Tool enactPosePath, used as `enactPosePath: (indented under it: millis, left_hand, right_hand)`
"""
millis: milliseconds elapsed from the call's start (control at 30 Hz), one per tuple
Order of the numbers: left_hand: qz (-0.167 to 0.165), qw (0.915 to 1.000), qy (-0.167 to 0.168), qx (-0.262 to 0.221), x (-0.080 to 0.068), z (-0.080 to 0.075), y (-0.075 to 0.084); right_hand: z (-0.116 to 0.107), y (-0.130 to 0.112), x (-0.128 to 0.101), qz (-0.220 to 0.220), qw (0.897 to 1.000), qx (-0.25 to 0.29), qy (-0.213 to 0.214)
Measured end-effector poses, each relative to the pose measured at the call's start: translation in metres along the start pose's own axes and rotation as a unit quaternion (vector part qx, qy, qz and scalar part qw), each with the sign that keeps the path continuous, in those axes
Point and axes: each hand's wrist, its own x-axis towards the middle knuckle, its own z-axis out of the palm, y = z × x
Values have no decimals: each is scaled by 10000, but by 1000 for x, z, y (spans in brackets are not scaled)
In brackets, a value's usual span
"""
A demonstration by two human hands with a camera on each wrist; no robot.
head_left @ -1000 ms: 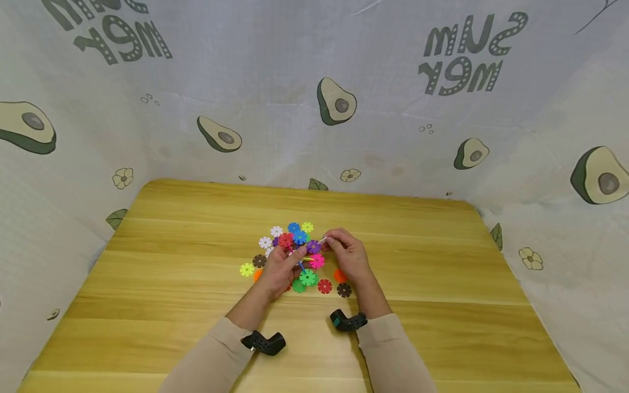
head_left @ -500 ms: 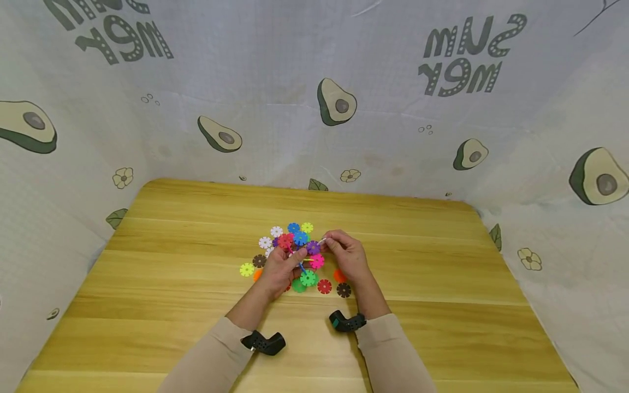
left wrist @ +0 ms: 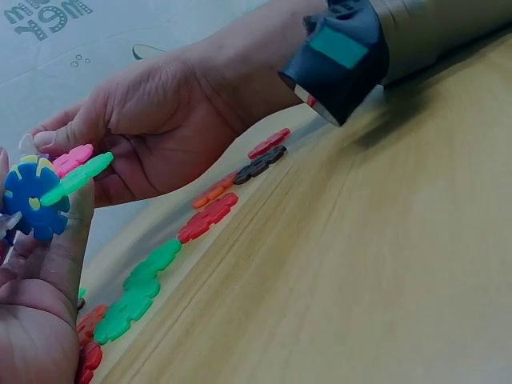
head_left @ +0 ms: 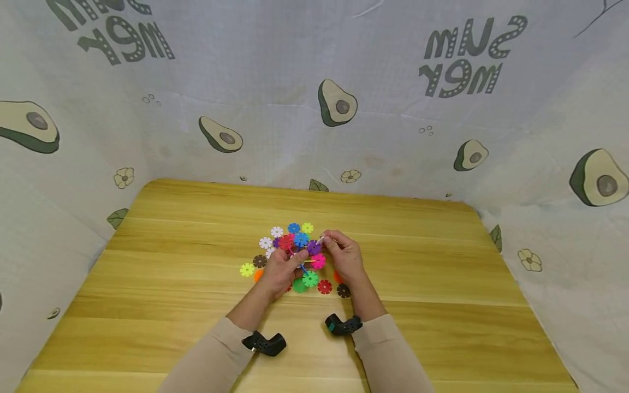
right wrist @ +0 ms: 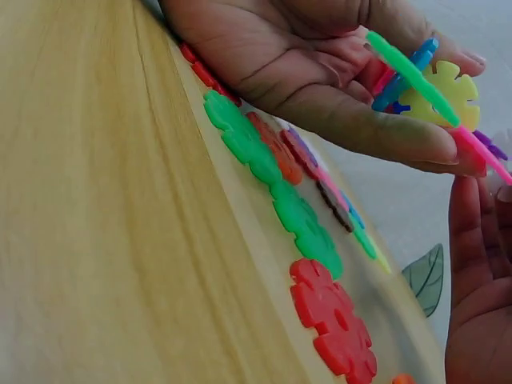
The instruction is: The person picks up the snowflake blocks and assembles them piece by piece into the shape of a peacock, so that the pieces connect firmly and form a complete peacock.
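Left hand (head_left: 281,268): grips disc cluster (head_left: 302,245), frame centre.
Right hand (head_left: 344,256): pinches white disc (head_left: 321,240), touching cluster's right edge.

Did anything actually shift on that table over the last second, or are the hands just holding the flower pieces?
Very little changed. The right hand edged slightly toward the left hand, still pinching a small white piece against the joined cluster of pieces that the left hand grips. Nothing was picked up or let go. The loose pieces on the table stayed put.
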Motion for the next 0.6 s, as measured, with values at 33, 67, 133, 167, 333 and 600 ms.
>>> enactPosePath:
  millis: [33, 67, 133, 167, 333, 600]
  left_hand:
    - [20, 10000, 24, -15, 0, 0, 0]
    - [49, 10000, 54, -29, 0, 1, 0]
    - [117, 9997, 196, -63, 1, 1, -1]
    - [155, 9993, 321, -85, 1, 1, -1]
    - [528, 9925, 993, -476, 2, 0, 1]
    - [1115, 9763, 1083, -1506, 4, -5, 8]
  right_hand:
    - [0, 0, 0, 32, 10000, -23, 32]
    - [1, 1, 0, 51, 10000, -63, 42]
    - [1, 2, 1, 62, 9998, -182, 4]
    - [1, 2, 1, 76, 9996, -260, -33]
    - [1, 6, 1, 496, 9886, -1388, -301]
    - [17, 3, -6, 11, 9083, -3851, -1631]
